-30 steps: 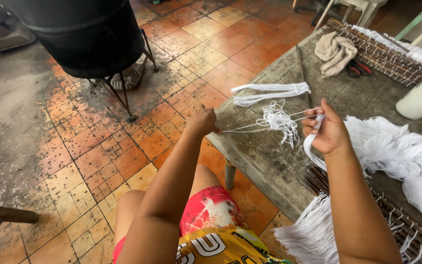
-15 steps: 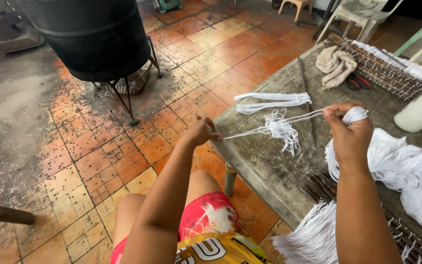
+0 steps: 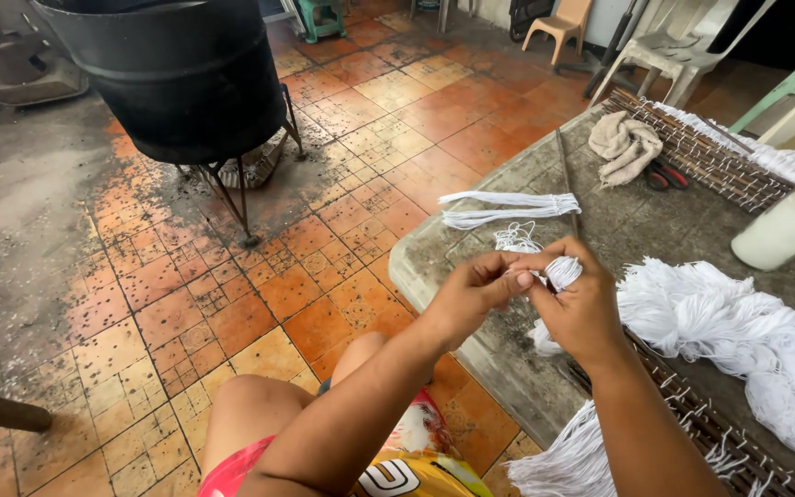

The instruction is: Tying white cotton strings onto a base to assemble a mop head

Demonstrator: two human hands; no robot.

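1 black metal drum (image 3: pixel 186 74), 1 grey stone counter (image 3: pixel 600 230), 2 bare hands, 1 tied bundle of white strings (image 3: pixel 508 207), 1 crumpled beige cloth (image 3: pixel 626 143), 3 plastic chairs.

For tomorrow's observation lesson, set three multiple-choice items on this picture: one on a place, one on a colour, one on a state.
1. Where does the tied bundle lie?
A. on the table
B. on the floor
C. in the drum

2. What colour is the yarn?
A. red
B. white
C. blue

3. How are the hands?
A. apart, empty
B. one under the table
C. together, pinching a loop of yarn

Answers:
1 A, it rests on the grey tabletop beyond the hands.
2 B, every strand is white.
3 C, the left hand and right hand meet at the loop.
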